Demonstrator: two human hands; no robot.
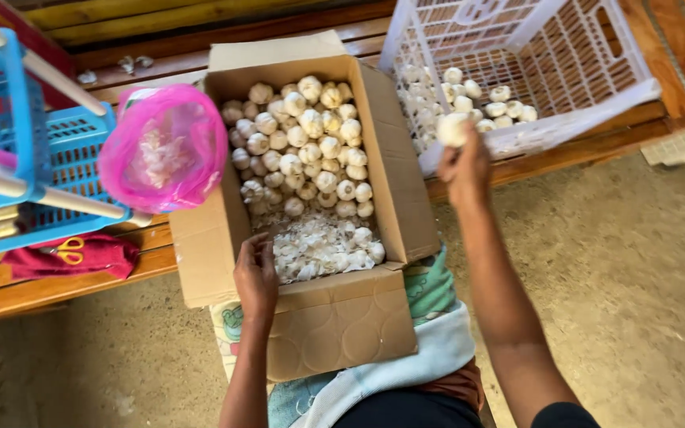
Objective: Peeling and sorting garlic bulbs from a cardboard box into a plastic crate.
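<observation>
Head view. A cardboard box [311,206] rests on the person's lap, its far edge against a wooden table [57,285]; all places below are given relative to this box. Its far half is filled with whole garlic bulbs [311,143]; the near half holds loose white garlic skins [319,250]. The left hand [257,273] lies at the box's near-left inner edge, fingers curled down onto the skins; whether it grips anything cannot be told. The right hand [463,162] is raised to the right of the box, fingers closed around a single garlic bulb [452,128], held over the near rim of a white plastic crate [564,119]. That crate, right of the box, contains more peeled bulbs [485,103]. Left of the box: a pink plastic bag [164,147], a blue basket [65,158], and yellow-handled scissors [69,250] on a red cloth [109,257].
</observation>
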